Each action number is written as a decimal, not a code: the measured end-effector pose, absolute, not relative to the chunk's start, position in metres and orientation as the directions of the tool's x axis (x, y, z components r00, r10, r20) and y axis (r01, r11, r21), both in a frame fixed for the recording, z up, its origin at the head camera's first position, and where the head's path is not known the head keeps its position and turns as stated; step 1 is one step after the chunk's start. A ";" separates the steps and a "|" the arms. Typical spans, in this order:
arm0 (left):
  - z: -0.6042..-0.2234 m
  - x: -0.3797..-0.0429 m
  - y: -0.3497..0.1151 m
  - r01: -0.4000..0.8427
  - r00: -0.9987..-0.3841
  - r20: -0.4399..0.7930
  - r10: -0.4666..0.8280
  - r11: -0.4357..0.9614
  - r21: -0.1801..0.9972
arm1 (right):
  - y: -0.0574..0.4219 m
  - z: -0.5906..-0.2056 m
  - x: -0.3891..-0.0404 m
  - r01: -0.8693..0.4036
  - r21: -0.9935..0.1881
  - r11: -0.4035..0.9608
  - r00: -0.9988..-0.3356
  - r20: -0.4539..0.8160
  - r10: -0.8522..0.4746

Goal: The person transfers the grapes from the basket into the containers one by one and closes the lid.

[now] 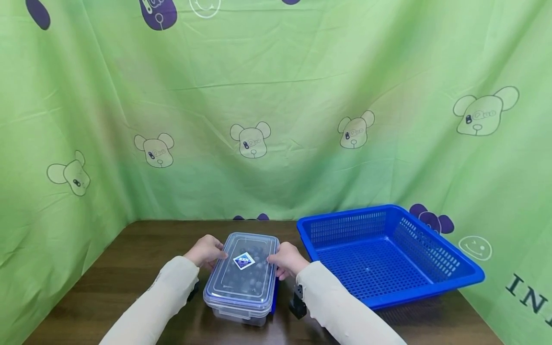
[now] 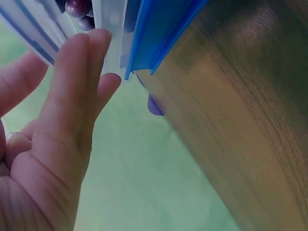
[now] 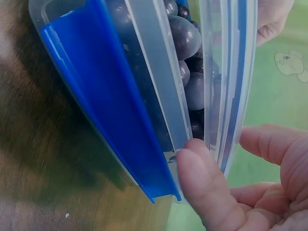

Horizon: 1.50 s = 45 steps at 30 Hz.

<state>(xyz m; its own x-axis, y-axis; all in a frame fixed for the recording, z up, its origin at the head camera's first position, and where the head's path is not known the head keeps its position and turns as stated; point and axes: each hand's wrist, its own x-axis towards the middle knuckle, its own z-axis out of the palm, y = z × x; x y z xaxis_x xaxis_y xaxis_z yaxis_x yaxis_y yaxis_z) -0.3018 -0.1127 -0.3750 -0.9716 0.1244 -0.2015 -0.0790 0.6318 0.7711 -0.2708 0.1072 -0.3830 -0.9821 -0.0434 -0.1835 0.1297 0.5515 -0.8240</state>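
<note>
A clear plastic food box (image 1: 235, 314) full of dark, round, grape-like fruit (image 3: 184, 37) stands on the table. Its see-through lid (image 1: 237, 287) has a diamond-shaped sticker (image 1: 244, 261). My left hand (image 1: 208, 250) pinches the lid's left edge, thumb on top and fingers below the rim. On the right edge, my right hand (image 1: 289, 259) pinches it in the same way. Blue latches hang down along the sides: one latch (image 3: 96, 86) in the right wrist view, another latch (image 2: 166, 29) in the left wrist view.
A large blue plastic basket (image 1: 379, 304) with perforated walls stands to the right, beyond my right forearm. The brown wooden table (image 1: 125, 268) runs back to a green printed curtain (image 1: 293, 182), which also hangs along both sides.
</note>
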 end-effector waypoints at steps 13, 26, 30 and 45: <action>-0.377 -0.301 -0.111 -0.100 -0.971 -0.215 0.109 0.632 0.768 | 0.106 -0.382 -0.272 0.097 -0.776 0.623 -0.986 -0.160 -0.046; -0.385 -0.305 -0.110 -0.093 -0.966 -0.223 0.133 0.624 0.776 | 0.105 -0.386 -0.271 0.069 -0.766 0.639 -0.987 -0.145 -0.067; -0.385 -0.306 -0.109 -0.096 -0.965 -0.226 0.130 0.629 0.771 | 0.105 -0.387 -0.269 0.083 -0.767 0.636 -0.986 -0.156 -0.060; -0.388 -0.307 -0.112 -0.117 -0.963 -0.238 0.128 0.594 0.796 | 0.105 -0.391 -0.266 0.069 -0.750 0.658 -0.984 -0.159 -0.078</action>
<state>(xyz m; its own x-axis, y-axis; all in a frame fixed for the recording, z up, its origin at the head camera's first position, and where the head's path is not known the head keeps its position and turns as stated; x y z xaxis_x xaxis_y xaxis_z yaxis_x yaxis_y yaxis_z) -0.3072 -0.1123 -0.3881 -0.9628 0.1284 -0.2377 -0.1174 0.5935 0.7962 -0.2665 0.1049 -0.3914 -0.9842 -0.0783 -0.1588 0.0685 0.6583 -0.7496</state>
